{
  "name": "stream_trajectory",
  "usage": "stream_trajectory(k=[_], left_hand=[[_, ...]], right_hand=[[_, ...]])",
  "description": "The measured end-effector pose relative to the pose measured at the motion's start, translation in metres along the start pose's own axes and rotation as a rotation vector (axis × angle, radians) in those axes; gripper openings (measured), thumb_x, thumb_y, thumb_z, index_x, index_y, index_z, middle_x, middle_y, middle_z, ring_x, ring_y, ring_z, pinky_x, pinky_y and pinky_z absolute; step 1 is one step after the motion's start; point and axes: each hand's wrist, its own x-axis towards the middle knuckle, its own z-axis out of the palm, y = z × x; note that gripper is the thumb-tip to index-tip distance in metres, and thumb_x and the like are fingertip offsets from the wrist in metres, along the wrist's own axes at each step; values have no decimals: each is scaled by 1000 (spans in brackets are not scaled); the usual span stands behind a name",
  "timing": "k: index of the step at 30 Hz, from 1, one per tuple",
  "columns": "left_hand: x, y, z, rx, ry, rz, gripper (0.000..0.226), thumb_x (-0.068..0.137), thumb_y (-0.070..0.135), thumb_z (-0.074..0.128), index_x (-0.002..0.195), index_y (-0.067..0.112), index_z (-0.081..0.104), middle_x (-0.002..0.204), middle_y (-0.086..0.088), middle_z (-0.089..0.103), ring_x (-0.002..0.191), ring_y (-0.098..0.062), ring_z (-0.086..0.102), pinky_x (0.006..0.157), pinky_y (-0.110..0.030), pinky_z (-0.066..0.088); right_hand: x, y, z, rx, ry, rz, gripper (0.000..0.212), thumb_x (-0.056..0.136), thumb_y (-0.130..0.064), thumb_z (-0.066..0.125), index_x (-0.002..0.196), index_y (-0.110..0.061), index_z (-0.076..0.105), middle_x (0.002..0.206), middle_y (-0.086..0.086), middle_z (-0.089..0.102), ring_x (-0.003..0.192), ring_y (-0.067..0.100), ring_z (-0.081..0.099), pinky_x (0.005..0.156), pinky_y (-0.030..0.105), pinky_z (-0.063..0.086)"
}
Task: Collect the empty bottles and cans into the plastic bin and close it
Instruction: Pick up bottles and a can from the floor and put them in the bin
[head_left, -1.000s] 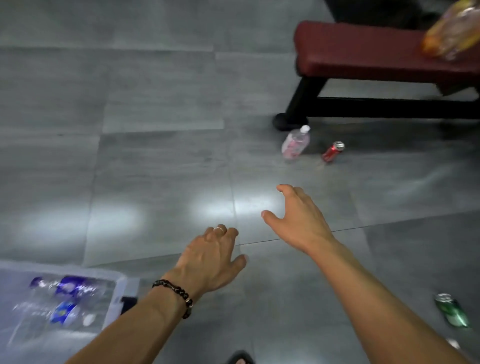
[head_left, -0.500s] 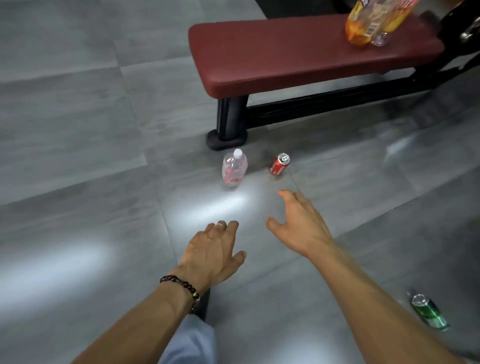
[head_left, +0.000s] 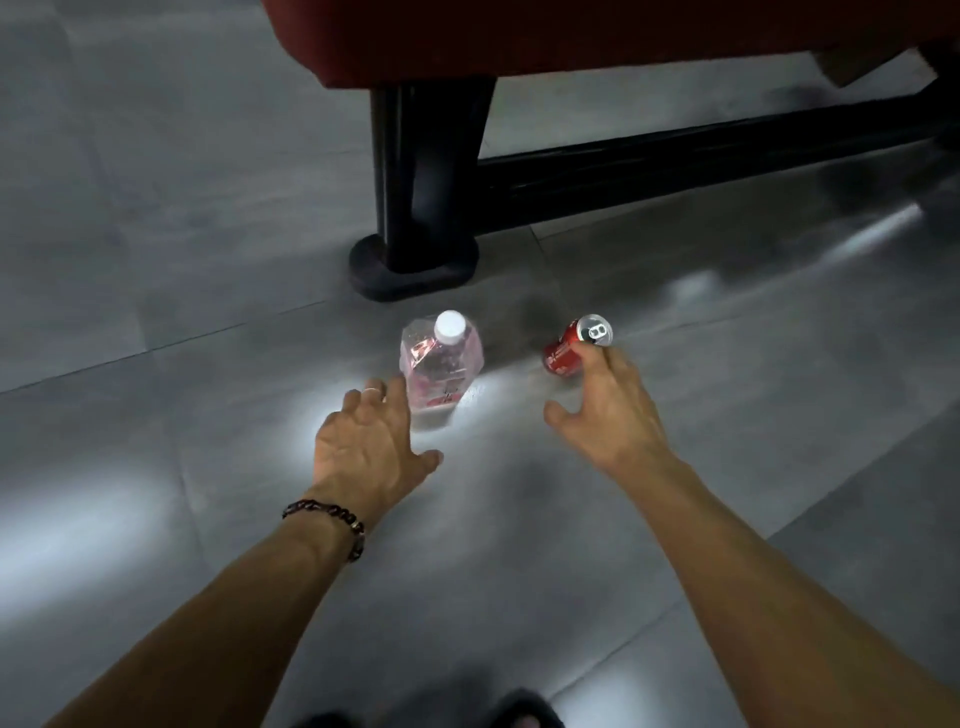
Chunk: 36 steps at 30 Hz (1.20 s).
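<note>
A clear plastic bottle (head_left: 441, 364) with a white cap and pink label lies on the grey floor. My left hand (head_left: 371, 447) is spread open just left of its lower end, fingertips beside the bottle or just touching it. A red can (head_left: 569, 348) lies to the right, its silver top facing me. My right hand (head_left: 605, 410) reaches over it with open fingers, fingertips at the can's near side, thumb spread apart. The plastic bin is out of view.
A bench with a dark red pad (head_left: 467, 36) stands just behind the bottle and can. Its black leg and foot (head_left: 415, 260) are close to the bottle, and a black floor bar (head_left: 701, 161) runs off to the right. My feet (head_left: 519, 714) show at the bottom edge.
I have moved much closer to the bench. Both hands have reached forward to the bottle and the can. The green can and the bin have left the view.
</note>
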Motion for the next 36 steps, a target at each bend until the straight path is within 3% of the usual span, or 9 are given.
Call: stream_trajectory(k=[6,10,14,18,28,36], left_hand=[[84,-9,44,-319,196,-41,134,51,75,75,149,15,6,140,-10,40,129,-30,43,96,-45,46],[108,-6,52,-427,225,70,121,53,68,79,145,23,14,140,-3,44,128,-26,46,96,-42,46],[115,-3,54,-433,190,163,105,56,63,81,135,27,21,130,-2,50,113,-25,58,88,-39,52],[110,-1,50,-441,220,194,95,59,60,80,129,25,27,122,0,49,104,-24,60,84,-35,51],[14,3,4,-493,179,120,98,53,53,85,132,29,34,121,3,49,106,-20,55,82,-29,46],[-106,11,-81,-510,91,111,98,54,46,88,133,29,34,118,5,49,100,-14,54,80,-23,44]], right_hand=[[103,40,36,-72,88,55,88,73,-41,76,145,-20,31,152,10,27,139,31,27,113,44,30],[133,50,49,-120,67,105,92,70,-43,79,145,-24,30,154,9,22,139,33,27,111,48,33],[139,53,60,-28,35,125,84,74,-26,80,143,-24,33,139,9,35,126,34,44,105,45,41],[134,48,63,-2,49,85,81,78,-23,78,145,-23,33,135,10,40,123,34,48,102,43,43],[29,14,13,172,25,-6,82,76,-22,79,145,-25,34,138,6,39,124,27,48,105,38,42],[-94,-18,-77,225,-9,25,77,78,-26,78,142,-27,37,134,4,43,116,23,53,96,35,45]])
